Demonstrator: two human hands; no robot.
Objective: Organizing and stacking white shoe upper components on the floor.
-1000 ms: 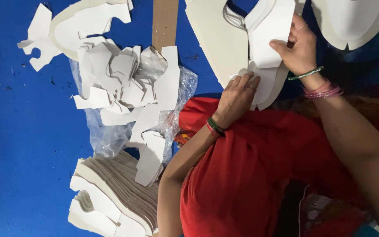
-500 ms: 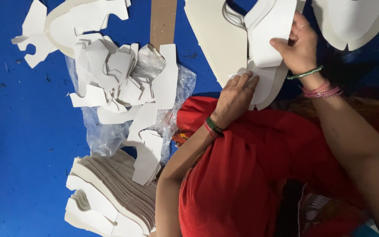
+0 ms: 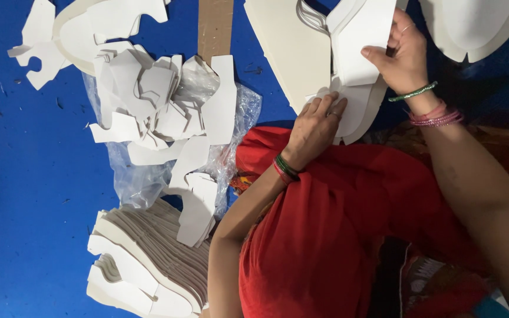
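Sheets (image 3: pixel 354 65) of white card, cut into curved shapes, lie in a small stack between our two hands, over the edge of the red cloth (image 3: pixel 325 235) on our lap. Our right hand (image 3: pixel 405 56) grips the top sheet by its far end, thumb on its face and fingers curled behind it, so the sheet lifts and bends away from the rest. Our left hand (image 3: pixel 316 126) lies flat on the near end of the stack, fingers spread a little and pressing down; it holds nothing closed in it. The card looks stiff, smooth and matt, with rounded outlines and clean cut edges.

Beside the left hand, a larger cream panel (image 3: pixel 287 53) rests on the blue floor (image 3: pixel 25 176). Farther left sits a heap of white offcuts (image 3: pixel 160 106), jagged and notched, spilling over a crumpled clear bag (image 3: pixel 131 176). A brown strip (image 3: pixel 214 26) runs to the floor's top edge. Near the bottom edge a neat pile of cut pieces (image 3: pixel 148 265) shows layered tan edges. Thin bangles ring both wrists.
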